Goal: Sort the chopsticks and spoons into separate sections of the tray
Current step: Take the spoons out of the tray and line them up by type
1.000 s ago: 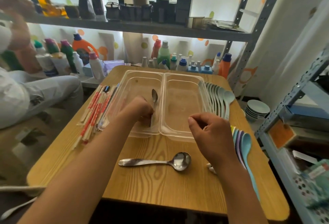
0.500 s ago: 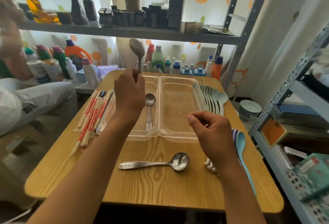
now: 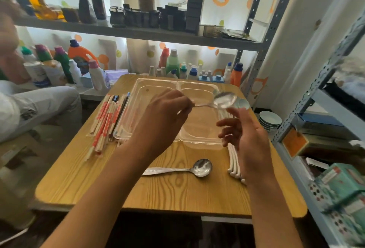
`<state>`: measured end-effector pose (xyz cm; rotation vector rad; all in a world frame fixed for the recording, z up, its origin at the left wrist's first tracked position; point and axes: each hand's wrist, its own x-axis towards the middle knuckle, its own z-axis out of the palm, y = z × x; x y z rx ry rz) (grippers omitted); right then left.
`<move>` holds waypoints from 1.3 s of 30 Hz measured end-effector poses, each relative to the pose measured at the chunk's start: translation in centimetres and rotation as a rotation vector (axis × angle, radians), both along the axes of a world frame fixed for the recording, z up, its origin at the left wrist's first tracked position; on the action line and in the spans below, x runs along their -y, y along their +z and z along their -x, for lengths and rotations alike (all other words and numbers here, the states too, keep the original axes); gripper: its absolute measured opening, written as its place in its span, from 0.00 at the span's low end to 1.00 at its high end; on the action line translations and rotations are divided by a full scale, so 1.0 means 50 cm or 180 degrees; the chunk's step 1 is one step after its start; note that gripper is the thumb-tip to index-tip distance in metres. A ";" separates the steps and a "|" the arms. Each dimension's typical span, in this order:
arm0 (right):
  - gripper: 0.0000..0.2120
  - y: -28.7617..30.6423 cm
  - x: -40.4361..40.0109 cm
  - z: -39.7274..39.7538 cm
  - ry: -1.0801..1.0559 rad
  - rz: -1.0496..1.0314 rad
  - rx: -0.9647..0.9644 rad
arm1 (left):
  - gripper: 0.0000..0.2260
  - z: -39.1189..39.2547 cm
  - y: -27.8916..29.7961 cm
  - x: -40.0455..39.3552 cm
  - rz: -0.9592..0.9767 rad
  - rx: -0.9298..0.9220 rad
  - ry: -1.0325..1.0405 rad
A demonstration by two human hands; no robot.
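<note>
Wood-grain bench (image 3: 110, 184), rounded corners, tight room. Metal shelving (image 3: 138, 32) behind it: dark jars and bottles up top, coloured detergent bottles (image 3: 79, 58) on the lower level. 2nd rack on the right w/ boxes; stack of small bowls (image 3: 270, 119) on the floor beside it. Someone in light clothes (image 3: 29, 107) sits at the left edge.

Clear plastic tray (image 3: 199, 141) mid-bench, two sections side by side. Right section looks bare; left section mostly hidden behind the left hand, can't tell what's in it.

Chopsticks (image 3: 106, 121) in red/white paper sleeves, a few dark ones among them, lie in a bundle just left of the tray, on the bench, touching its left rim.

Left hand (image 3: 164, 117) raised over the tray, grip pinched on the handle of a metal spoon (image 3: 224, 99); bowl end points right, above the tray's far right corner, slightly blurred.

Right hand (image 3: 246, 141) beside it, palm turned left, fingers loosely spread, grip holding nothing, just below the spoon's bowl.

2nd metal spoon (image 3: 201, 167) flat on the bench near the tray's front edge, bowl to the right. White-handled spoons (image 3: 234, 161) in a row along the tray's right side, partly behind the right hand.
</note>
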<state>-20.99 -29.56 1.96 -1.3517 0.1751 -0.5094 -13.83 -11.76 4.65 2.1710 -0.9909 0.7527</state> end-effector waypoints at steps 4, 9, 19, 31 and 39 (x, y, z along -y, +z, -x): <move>0.10 0.008 -0.012 0.016 -0.0041 0.0343 0.0026 | 0.06 0.023 -0.012 -0.032 -0.0308 0.0013 -0.0178; 0.06 0.004 -0.030 0.023 -0.0435 0.0850 -0.0004 | 0.06 0.048 -0.015 -0.060 -0.0269 -0.0413 -0.0231; 0.09 -0.094 -0.030 0.057 -0.0443 0.1738 -0.1035 | 0.08 0.085 -0.120 -0.066 -0.1162 -0.1319 0.0098; 0.06 -0.136 -0.030 0.040 -0.0495 0.2260 -0.1513 | 0.08 0.059 -0.174 -0.057 -0.1316 -0.1599 0.0161; 0.05 -0.137 -0.034 0.045 -0.0594 0.2192 -0.1394 | 0.11 0.062 -0.175 -0.058 -0.1285 -0.1628 0.0116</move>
